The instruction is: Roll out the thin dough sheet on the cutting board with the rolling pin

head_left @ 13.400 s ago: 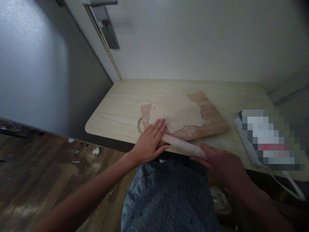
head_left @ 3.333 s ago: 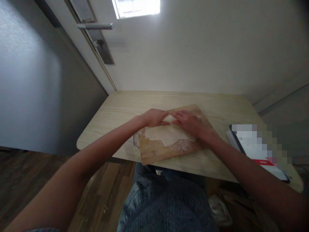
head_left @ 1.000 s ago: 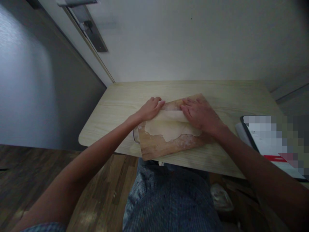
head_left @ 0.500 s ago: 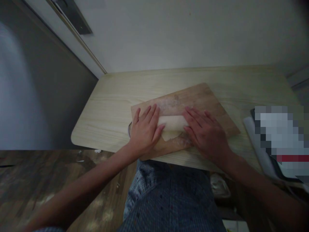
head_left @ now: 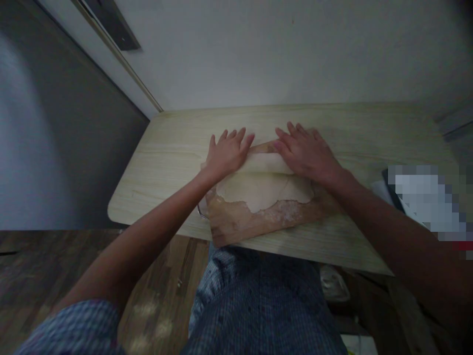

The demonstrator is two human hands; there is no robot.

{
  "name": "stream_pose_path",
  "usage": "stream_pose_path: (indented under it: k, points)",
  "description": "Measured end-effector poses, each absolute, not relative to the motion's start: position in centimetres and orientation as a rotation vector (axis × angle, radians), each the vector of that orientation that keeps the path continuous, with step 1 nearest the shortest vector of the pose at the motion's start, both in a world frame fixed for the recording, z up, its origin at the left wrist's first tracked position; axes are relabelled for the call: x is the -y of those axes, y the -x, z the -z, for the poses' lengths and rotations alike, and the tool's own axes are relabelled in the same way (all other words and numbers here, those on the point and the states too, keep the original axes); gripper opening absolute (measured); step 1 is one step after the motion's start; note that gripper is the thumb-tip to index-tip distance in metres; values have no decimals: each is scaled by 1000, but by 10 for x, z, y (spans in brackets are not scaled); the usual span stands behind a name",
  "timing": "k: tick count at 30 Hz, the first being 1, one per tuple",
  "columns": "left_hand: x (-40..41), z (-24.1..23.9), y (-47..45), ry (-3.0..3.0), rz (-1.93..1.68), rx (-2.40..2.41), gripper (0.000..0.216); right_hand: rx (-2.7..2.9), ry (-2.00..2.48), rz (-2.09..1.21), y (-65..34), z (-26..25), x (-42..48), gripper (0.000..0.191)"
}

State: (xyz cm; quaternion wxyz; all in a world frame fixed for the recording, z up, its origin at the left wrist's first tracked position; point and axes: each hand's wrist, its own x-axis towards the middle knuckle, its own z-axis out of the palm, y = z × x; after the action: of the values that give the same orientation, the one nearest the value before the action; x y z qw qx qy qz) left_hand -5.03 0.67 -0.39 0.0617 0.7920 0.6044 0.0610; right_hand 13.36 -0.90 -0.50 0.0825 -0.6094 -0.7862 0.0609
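A thin, ragged-edged sheet of dough (head_left: pixel 264 190) lies on a wooden cutting board (head_left: pixel 240 227). Its far part is wound into a pale roll (head_left: pixel 268 162); whether a rolling pin is inside is hidden. My left hand (head_left: pixel 229 153) lies palm down over the roll's left part, fingers stretched forward and spread. Over its right part rests my right hand (head_left: pixel 306 150), also open, its fingers pointing forward and left. Both hands are near the board's far edge.
The board lies slanted on a light wooden table (head_left: pixel 148 182), its near corner at the front edge. A metal loop handle (head_left: pixel 201 212) shows at the board's left. A blurred-out object (head_left: pixel 424 197) stands at the right. Behind rises a white wall (head_left: pixel 258 54).
Both hands have moved forward, away from my body, with the roll. More of the flat dough sheet now shows on the near side.
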Motion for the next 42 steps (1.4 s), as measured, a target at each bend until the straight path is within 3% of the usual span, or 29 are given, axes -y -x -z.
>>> stream_pose_path:
  k: [9, 20, 27, 42]
  points:
    - [-13, 6, 49, -2510, -164, -1823, 48, 2307, 1825, -112, -135, 13, -4, 52]
    - [86, 8, 57, -2655, -361, -1720, 49, 2335, 1595, 146, -137, 20, 93, 47]
    - [140, 21, 61, -2689, -408, -1690, 62, 2352, 1529, 161, -142, 33, 143, 56]
    - [57, 0, 46, -2554, -275, -1797, 48, 2320, 1696, 16, -132, 8, 69, 57]
